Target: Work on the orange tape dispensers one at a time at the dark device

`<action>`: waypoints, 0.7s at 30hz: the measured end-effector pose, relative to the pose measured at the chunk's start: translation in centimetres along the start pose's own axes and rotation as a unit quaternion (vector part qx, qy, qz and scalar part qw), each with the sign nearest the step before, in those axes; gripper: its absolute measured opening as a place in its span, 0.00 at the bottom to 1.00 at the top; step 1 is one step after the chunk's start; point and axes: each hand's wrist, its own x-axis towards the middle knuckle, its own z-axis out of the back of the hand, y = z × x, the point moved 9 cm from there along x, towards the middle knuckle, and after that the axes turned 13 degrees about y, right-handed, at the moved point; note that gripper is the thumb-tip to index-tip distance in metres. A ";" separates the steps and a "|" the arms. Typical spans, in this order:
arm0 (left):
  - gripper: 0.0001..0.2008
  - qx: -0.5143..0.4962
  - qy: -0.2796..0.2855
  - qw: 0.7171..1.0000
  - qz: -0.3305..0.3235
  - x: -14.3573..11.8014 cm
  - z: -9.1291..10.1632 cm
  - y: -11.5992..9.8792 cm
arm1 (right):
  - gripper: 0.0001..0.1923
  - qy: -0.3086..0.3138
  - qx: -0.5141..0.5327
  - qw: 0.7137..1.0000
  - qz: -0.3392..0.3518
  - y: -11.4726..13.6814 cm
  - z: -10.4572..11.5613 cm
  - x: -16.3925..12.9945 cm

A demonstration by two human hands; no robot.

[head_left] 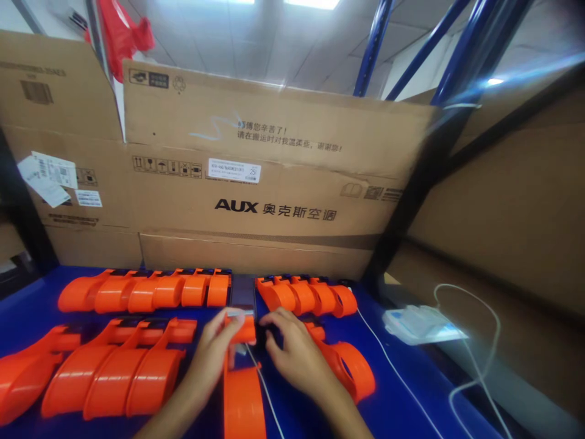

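Observation:
My left hand (pixel 212 353) grips an orange plastic piece (pixel 243 390) by its upper end, near the middle of the blue table (pixel 402 402). Fingers of my right hand (pixel 292 350) press on a dark part next to that piece, at the top of another orange piece (pixel 350 366) lying to the right. Rows of similar orange pieces lie around: one row at back left (pixel 146 289), one at back right (pixel 306 294), one at front left (pixel 105 372). A dark phone-like slab (pixel 242 291) sits between the back rows.
Large brown cardboard boxes (pixel 256 183) stand upright behind the table. A white pack (pixel 423 323) with a white cable (pixel 475 360) lies at the right. A thin white wire (pixel 393 366) runs across the table. Blue rack posts (pixel 450 55) rise at the upper right.

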 end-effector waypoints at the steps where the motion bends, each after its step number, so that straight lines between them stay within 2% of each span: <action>1: 0.18 0.006 0.013 1.000 0.000 0.0 -0.3 -0.1 | 0.08 -0.011 0.033 0.999 0.001 0.1 0.2 0.1; 5: 0.18 0.002 0.052 0.999 -0.007 -0.1 -1.6 -0.8 | 0.11 -0.012 0.190 0.982 0.011 0.0 -0.3 0.5; 8: 0.17 -0.010 0.066 0.998 -0.019 -0.2 -2.2 -1.2 | 0.13 -0.006 0.261 0.965 0.013 0.0 -1.0 0.7; 13: 0.15 -0.020 0.097 0.995 -0.017 -0.3 -3.0 -0.9 | 0.13 -0.009 0.286 0.958 0.008 -0.5 -1.2 0.7; 16: 0.16 -0.036 0.090 0.995 -0.016 -0.5 -2.8 -0.9 | 0.13 -0.020 0.301 0.953 0.003 -1.1 -1.0 0.6; 21: 0.15 -0.051 0.072 0.995 -0.041 -0.8 -2.9 -2.2 | 0.13 -0.048 0.303 0.952 -0.003 -1.7 -0.7 0.6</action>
